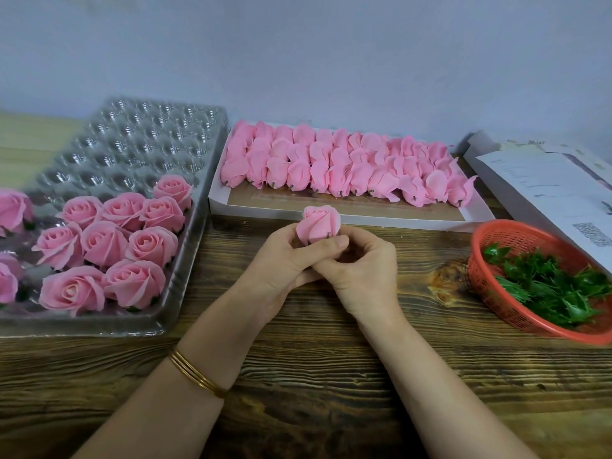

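A pink rose bud [318, 224] stands upright over the wooden table, held at its base by both hands. My left hand [281, 263] grips its lower left side, thumb laid across the front. My right hand [364, 273] curls under the base from the right; what its fingers pinch there is hidden. A white box [347, 208] behind holds rows of closed pink buds [331, 167]. To the left, a clear plastic cell tray [139, 144] carries several opened pink roses [109, 253].
A red mesh basket [496, 293] with green leaf pieces [549, 286] sits at the right. Printed papers [546, 190] lie behind it. A gold bangle is on my left wrist. More roses [10, 210] show at the far left edge. A grey wall backs the table.
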Motion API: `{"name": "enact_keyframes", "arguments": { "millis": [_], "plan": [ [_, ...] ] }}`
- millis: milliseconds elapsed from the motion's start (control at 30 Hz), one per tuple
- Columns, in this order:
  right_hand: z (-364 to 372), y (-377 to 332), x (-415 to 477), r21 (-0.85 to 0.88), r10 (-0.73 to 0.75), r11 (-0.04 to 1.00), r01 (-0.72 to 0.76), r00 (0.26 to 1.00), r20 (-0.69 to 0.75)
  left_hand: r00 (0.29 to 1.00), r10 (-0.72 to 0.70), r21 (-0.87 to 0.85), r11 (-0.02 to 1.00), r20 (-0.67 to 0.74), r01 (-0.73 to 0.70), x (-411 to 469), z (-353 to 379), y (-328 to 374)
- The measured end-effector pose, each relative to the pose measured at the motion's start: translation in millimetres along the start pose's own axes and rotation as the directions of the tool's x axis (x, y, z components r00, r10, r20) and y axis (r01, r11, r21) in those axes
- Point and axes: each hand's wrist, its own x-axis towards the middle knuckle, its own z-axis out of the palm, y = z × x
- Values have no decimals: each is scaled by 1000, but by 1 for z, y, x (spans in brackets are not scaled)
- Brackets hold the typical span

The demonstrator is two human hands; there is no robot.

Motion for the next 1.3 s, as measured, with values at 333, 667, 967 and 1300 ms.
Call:
{"name": "enact_keyframes", "arguments": {
  "millis": [333,667,967,1300],
  "plan": [
    [2,1,-3,-94,-31,995,36,998,54,1000,27,19,999,-11,-27,2,1,-6],
    [-1,-1,-1,-49,-66,996,75,985,160,999,40,-38,998,-1,-40,1,2,-4],
    [-7,5,5,178,16,982,-64,966,256,997,36,16,999,70,-37,2,-2,-4],
    [-10,4,9,203,-6,975,-85,912,411,987,159,231,961,-16,-151,1,0,-4]
  ]
}}
